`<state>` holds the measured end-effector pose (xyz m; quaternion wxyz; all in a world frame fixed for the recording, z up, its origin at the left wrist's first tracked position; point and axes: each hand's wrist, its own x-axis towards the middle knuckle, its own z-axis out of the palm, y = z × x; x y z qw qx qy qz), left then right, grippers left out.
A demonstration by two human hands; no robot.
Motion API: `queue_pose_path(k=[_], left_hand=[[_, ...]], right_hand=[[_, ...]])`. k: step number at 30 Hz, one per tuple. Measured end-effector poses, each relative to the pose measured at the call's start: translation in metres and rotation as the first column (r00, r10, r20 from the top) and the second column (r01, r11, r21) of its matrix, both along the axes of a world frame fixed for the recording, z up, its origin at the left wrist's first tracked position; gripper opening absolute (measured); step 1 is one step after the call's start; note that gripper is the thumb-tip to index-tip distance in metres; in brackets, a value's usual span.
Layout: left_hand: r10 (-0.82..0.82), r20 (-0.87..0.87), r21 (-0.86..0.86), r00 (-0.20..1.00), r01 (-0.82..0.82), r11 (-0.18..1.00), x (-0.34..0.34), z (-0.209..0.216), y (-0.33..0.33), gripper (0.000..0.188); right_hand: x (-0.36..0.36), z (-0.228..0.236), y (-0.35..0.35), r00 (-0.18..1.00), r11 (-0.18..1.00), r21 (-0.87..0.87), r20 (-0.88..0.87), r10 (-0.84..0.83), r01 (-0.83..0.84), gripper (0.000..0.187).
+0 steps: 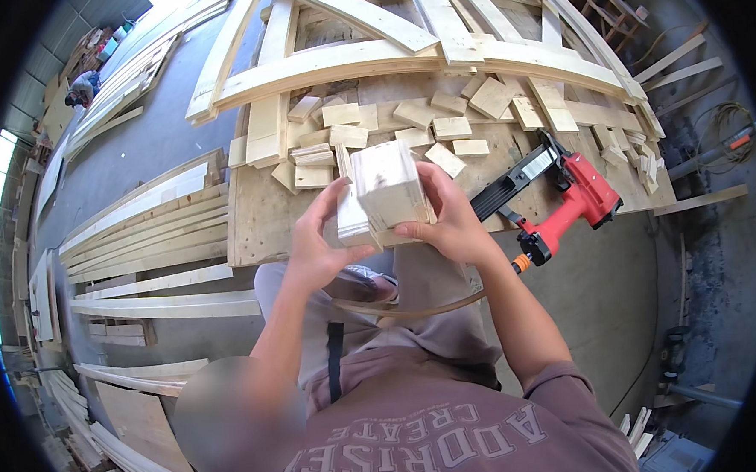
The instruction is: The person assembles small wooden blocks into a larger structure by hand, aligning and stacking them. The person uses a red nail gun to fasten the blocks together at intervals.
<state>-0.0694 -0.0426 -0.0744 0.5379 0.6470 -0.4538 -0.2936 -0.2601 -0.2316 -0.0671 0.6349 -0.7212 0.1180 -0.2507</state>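
Between my hands, above the near edge of the workbench, is a stack of short pale wooden blocks [388, 184]. My left hand [320, 239] grips its left side, fingers up along the wood and thumb near the bottom. My right hand [452, 219] closes round the right side, its thumb across the lower front edge. Just right of my right hand lies a red and black nail gun [574, 193] with a long black magazine, resting at the bench's edge. Several loose wood offcuts [349, 136] are scattered on the bench beyond the stack.
A wooden frame of crossed boards [326, 63] spans the far side of the workbench [261, 212]. Long planks [147, 235] are stacked to the left. An air hose [416, 309] curves across my lap. Far left, another person [85, 87] bends near lumber. A coiled cable [729, 128] hangs at right.
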Motion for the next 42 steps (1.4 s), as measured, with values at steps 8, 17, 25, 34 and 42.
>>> queue_pose_path(k=[8,17,25,34,42], left_hand=[[0.231,0.051,0.018,0.972,-0.232,0.973,-0.007,-0.032,-0.013,0.112],[0.192,0.048,0.136,0.98,-0.197,0.971,0.005,-0.024,-0.021,0.106],[0.252,0.193,0.118,0.948,-0.278,0.953,-0.002,-0.04,-0.026,0.107],[0.302,0.168,0.111,0.938,-0.323,0.94,-0.011,-0.041,-0.025,0.106],[0.223,0.354,0.098,0.908,-0.273,0.957,-0.018,-0.039,-0.022,0.131]], right_hand=[[0.01,-0.016,-0.004,0.96,0.846,-0.525,-0.182,-0.213,0.088,0.084],[-0.011,0.005,-0.05,0.758,0.63,-0.774,-0.447,-0.475,-0.061,0.055],[-0.001,-0.013,-0.051,0.72,0.546,-0.825,-0.466,-0.513,-0.146,0.045],[-0.034,0.008,0.008,0.8,0.875,-0.425,-0.43,-0.419,0.23,0.043],[0.008,-0.022,0.059,0.801,0.861,-0.363,-0.356,-0.481,0.356,0.052]])
